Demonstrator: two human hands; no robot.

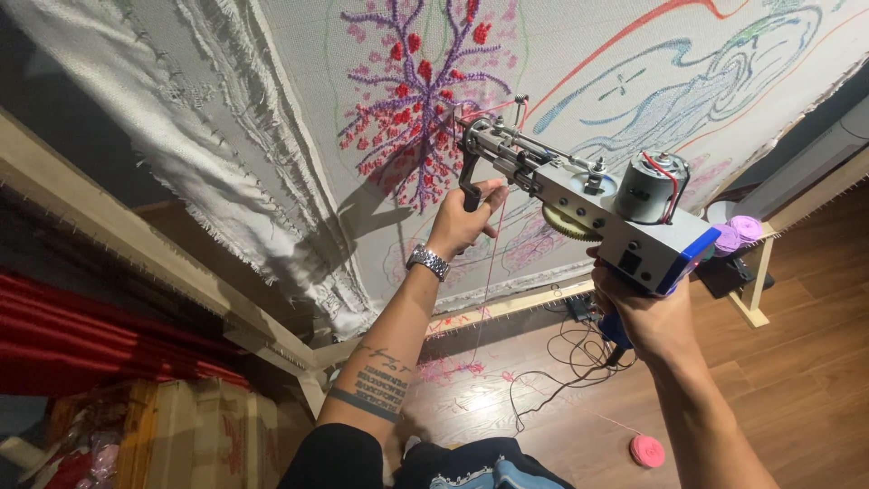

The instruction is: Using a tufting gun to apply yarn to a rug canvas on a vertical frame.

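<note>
Tufting: person works a tufting gun [579, 195] against a stretched cloth [299, 109], needle end pressed at the purple and red branching motif [418, 100]
Left hand: left hand [466, 222] wrapped shut round the black front handle [470, 186], wrist with a metal watch [428, 262]; grip up front looks meant to steady and steer the nose on the fabric
Right hand: right hand [644, 312] closed round the blue rear grip [690, 258] under the motor [650, 186], carrying the weight from behind; trigger finger hidden, cannot tell if pressed
Hands: apart, one at each end of the gun, both clamped on it
Gun: tilted up, nose touching cloth, yellow gear [566, 224] on its side
Yarn: pink yarn [484, 272] runs from the nose down past the left wrist toward the floor [797, 362], hanging slack so it can feed freely
Cloth: pinned taut on a wooden frame [109, 235], drawn outlines in blue and red to the right still unfilled
Cable: black cable [561, 362] loops on the floor below the right hand
Floor: pink yarn ball [647, 450] near the right forearm, scraps of pink fluff under the frame
Cones: purple yarn cones [738, 233] just beyond the gun's rear
</note>
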